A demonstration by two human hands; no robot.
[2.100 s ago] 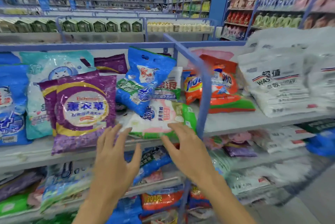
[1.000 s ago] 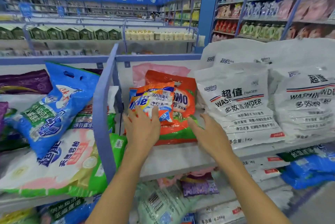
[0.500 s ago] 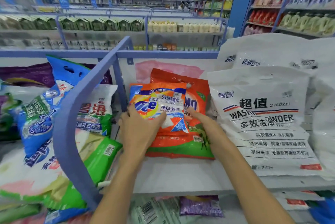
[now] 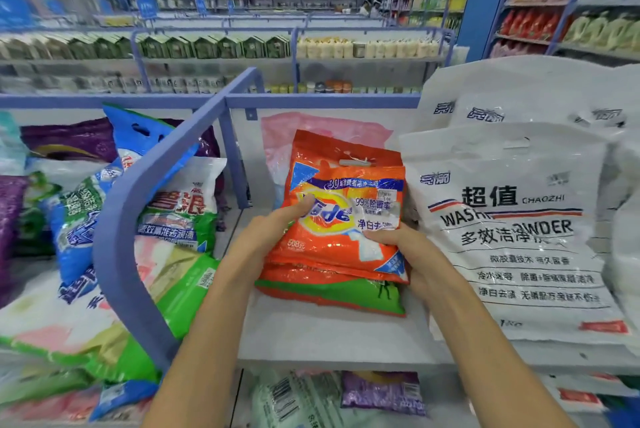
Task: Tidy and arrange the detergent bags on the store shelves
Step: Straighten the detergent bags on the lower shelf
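Heaped in the left bay: a purple bag, a blue bag and a white-and-green bag, fenced by a blue divider rail. In the middle bay, on the white shelf: left hand clasping the left edge of an orange Tide bag, thumb pressed on its front; right hand curled round the lower right edge. Directly behind, touching, an orange-and-green bag; further back, a pink bag. Just right, leaning white washing-powder bags. Beyond, blurred store aisles under blue signage.

Bright, even; edges warped, bkgd blurry
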